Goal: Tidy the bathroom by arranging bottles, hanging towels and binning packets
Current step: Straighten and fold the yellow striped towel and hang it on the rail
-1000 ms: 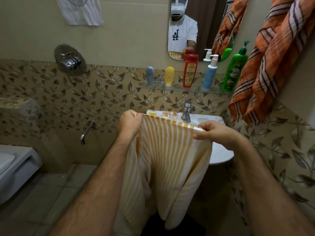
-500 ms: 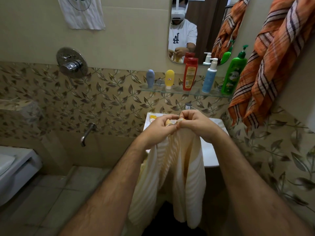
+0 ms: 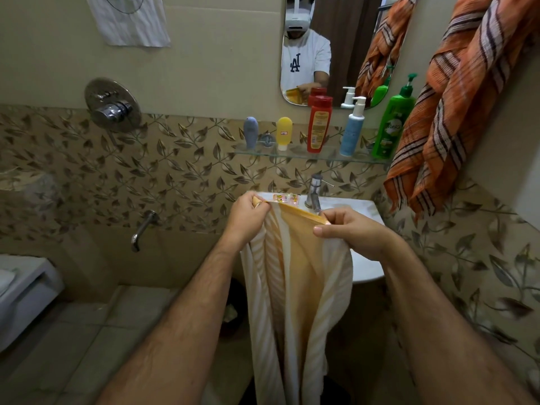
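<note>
Yellow striped towel (image 3: 295, 287) hangs in the middle of the frame, over the sink (image 3: 366, 267). The left hand (image 3: 248, 217) and right hand (image 3: 350, 232) pinch its top edge. It looks soft and floppy, so the corners are best to hold.

I see a round chrome shower valve (image 3: 112, 106) on the far wall at left, with a chrome spout (image 3: 143, 229) lower down on the leaf-patterned tiles (image 3: 181, 171). A mirror (image 3: 330, 48) hangs far centre, above a glass shelf (image 3: 295, 154). The white basin (image 3: 366, 267) carries a chrome tap (image 3: 315, 191) at its far edge. At the near left sits part of a white toilet (image 3: 26, 290).
</note>
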The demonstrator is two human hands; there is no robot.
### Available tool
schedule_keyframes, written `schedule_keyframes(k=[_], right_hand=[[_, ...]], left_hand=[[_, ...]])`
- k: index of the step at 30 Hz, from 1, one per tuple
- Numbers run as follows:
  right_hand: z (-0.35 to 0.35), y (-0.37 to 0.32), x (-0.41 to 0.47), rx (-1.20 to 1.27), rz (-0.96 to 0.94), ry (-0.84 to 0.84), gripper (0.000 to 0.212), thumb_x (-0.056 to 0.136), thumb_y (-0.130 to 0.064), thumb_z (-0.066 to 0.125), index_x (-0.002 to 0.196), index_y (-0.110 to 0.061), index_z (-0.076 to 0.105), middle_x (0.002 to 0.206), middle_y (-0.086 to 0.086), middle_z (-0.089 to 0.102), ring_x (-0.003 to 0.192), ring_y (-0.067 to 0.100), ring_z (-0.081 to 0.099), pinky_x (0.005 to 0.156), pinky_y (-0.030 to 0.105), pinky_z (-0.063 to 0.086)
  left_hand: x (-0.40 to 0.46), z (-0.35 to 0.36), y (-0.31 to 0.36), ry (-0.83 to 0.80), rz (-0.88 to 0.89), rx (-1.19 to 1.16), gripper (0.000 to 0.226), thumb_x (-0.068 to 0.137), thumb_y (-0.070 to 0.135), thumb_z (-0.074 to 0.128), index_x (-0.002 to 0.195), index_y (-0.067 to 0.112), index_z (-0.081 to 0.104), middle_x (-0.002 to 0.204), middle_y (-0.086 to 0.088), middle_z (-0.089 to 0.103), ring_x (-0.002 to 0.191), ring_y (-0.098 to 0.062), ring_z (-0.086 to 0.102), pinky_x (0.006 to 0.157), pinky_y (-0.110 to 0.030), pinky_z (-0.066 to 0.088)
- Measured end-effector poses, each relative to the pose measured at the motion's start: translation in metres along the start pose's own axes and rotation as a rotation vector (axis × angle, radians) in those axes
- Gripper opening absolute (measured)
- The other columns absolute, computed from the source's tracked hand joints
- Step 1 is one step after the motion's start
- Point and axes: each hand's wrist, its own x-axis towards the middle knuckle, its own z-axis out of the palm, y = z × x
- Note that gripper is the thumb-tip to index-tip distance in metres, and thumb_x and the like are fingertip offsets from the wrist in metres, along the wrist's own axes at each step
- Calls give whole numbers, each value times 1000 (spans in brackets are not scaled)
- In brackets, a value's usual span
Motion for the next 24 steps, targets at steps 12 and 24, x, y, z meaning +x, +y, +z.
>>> schedule_keyframes(k=[12,24], right_hand=[[-7,-19,-21,269,-77,2,26,84,11,57,76,-12,46,62,2,53,49,8,54,47,19,47],[25,-27,12,248,-214,20,10,85,0,59,89,-6,53,88,14,60,76,20,62,67,24,56]], left_hand=[[1,-8,-24,44,-151,18,14,88,16,59,93,4,62,82,-4,61,77,-22,55,70,-37,48],[-24,11,28,-627,178,-199,15,89,5,55,101,5,64,74,1,52,68,-9,46,65,-24,40]])
